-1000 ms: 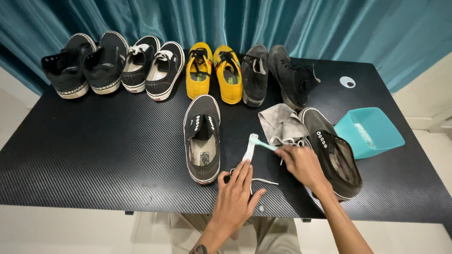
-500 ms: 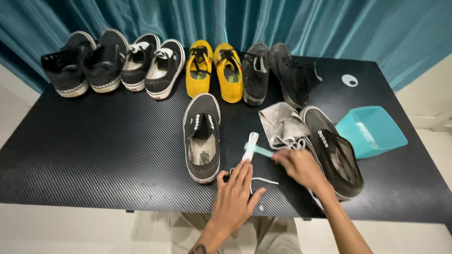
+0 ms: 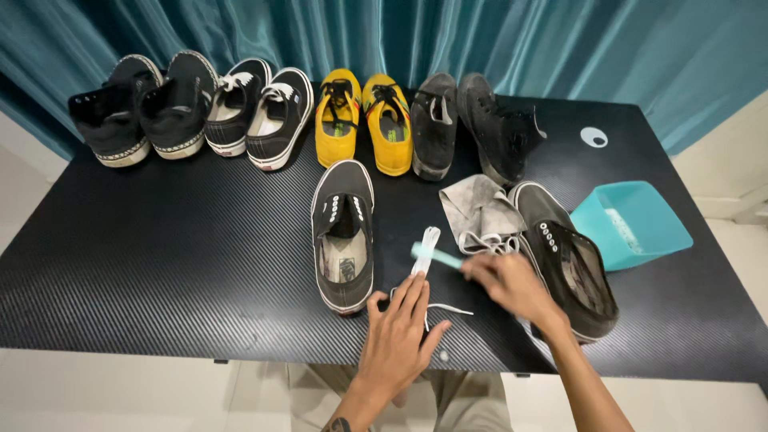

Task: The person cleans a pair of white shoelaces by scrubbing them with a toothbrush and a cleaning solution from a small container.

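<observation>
On the black table — brush meets lace
Right hand grips a teal brush, its head slid from the far end back along the white lace; left hand, fingers spread flat, pins the near end beside the unlaced shoe — scrubbing continues.

Back row on black table – two black pairs, yellow pair, dark high-tops; grey cloth, two unlaced black sneakers, teal basin right – teal curtain behind
</observation>
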